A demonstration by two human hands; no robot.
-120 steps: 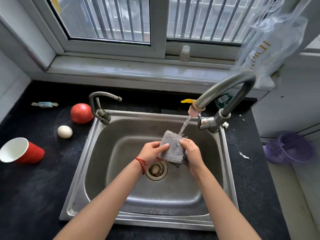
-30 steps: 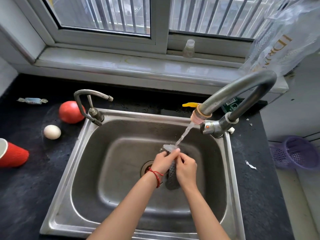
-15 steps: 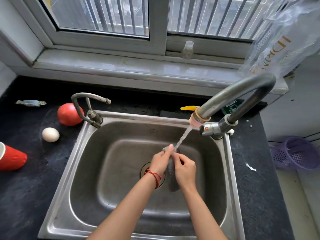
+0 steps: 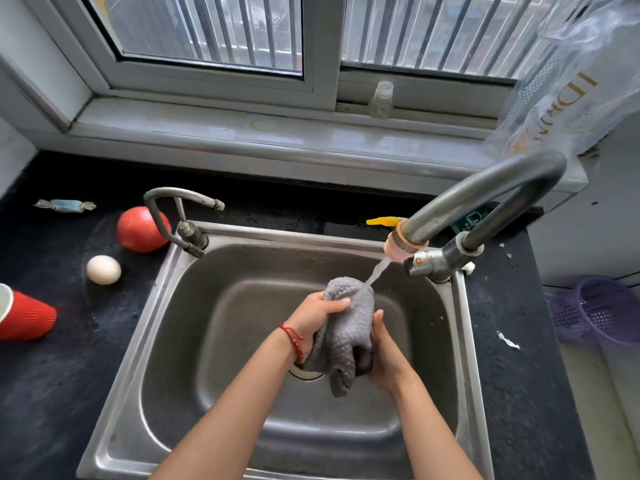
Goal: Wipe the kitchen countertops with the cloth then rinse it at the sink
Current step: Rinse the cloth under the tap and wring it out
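While water ran from the curved grey metal tap [image 4: 485,192], both hands gripped the grey textured cloth [image 4: 343,327] above the stainless steel sink [image 4: 173,341]: left hand [image 4: 317,315] fingers clasped around its top, right hand [image 4: 386,356] fingers closed against its side.

We saw a black countertop [image 4: 52,393] filling the frame's lower half. At left lay a tomato [image 4: 140,230], egg [image 4: 103,269], tipped red cup [image 4: 26,320] and wrapped candy [image 4: 65,205].
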